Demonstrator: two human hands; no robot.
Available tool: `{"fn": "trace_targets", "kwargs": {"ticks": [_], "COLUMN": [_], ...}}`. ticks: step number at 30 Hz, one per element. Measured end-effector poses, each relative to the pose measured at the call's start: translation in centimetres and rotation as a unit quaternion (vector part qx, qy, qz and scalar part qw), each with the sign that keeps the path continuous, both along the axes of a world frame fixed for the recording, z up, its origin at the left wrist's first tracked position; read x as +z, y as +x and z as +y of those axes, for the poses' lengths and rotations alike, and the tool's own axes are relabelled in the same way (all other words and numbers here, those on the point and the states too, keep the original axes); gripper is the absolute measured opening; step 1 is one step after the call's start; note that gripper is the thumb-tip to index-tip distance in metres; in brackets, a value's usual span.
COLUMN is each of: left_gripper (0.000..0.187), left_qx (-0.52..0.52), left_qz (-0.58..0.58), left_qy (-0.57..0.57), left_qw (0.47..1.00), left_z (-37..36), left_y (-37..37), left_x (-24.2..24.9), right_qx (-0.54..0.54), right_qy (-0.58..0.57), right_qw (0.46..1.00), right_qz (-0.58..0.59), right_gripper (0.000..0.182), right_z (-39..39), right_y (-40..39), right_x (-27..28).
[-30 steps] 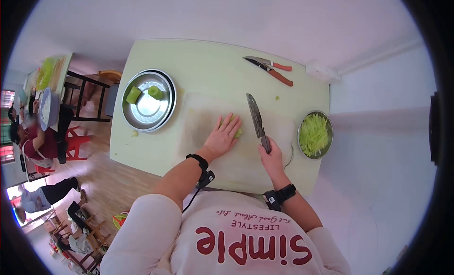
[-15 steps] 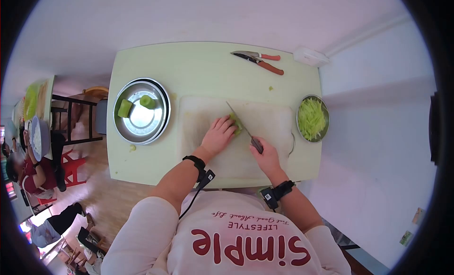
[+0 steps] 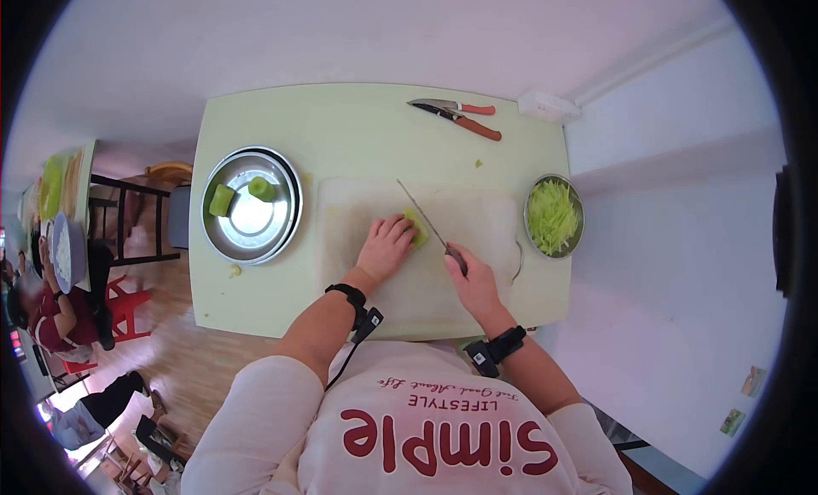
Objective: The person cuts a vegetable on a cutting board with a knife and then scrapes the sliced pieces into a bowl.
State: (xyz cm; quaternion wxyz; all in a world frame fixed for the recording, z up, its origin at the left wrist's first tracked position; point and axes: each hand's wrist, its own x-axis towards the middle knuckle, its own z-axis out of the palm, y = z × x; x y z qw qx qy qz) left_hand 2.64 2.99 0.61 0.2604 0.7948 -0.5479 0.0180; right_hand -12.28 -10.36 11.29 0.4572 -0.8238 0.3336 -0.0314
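My left hand (image 3: 385, 250) is closed over a pale green vegetable piece (image 3: 416, 228), its fingertips pressing it onto the white cutting board (image 3: 375, 297). Part of the piece is hidden beneath the fingers. In my right hand (image 3: 475, 285) is a kitchen knife (image 3: 423, 215), gripped by its dark handle. The blade slants up and left across the board, right beside the piece's right edge.
Left of the board, a steel basin (image 3: 294, 227) holds two chunks of green vegetable (image 3: 222, 200). A bowl of green shreds (image 3: 553, 217) stands at right. Two knives (image 3: 460, 120) lie at the back. Far left, a person (image 3: 64, 316) sits near another table.
The view has shifted slightly, so the table sits a little further left and lower. More of the vegetable piece shows between my left fingers and the blade.
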Motion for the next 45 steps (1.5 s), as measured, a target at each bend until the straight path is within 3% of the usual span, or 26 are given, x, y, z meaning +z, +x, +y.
{"fn": "trace_targets", "kwargs": {"ticks": [2,11,20,45], "left_gripper": [0.033,0.027,0.027,0.026], "left_qx": [-0.003,-0.014,-0.018,-0.02], "left_qz": [-0.017,-0.036,-0.028,0.005], "left_qy": [-0.004,0.08,0.046,0.02], "left_qw": [1.0,0.996,0.998,1.0], "left_z": [0.0,0.3,0.4,0.2], "left_y": [-0.1,0.0,-0.1,0.0], "left_x": [0.2,-0.4,-0.9,-1.6], "right_qx": [0.048,0.105,0.108,0.109], "right_qy": [-0.048,-0.129,-0.179,-0.158], "right_qw": [0.996,0.984,0.977,0.971], "right_qz": [0.065,0.058,0.05,0.139], "right_gripper": [0.037,0.041,0.042,0.048], "right_z": [0.4,1.8,1.9,2.2], "right_y": [0.2,-0.2,-0.3,0.1], "right_x": [0.7,-0.8,-0.9,-0.9]}}
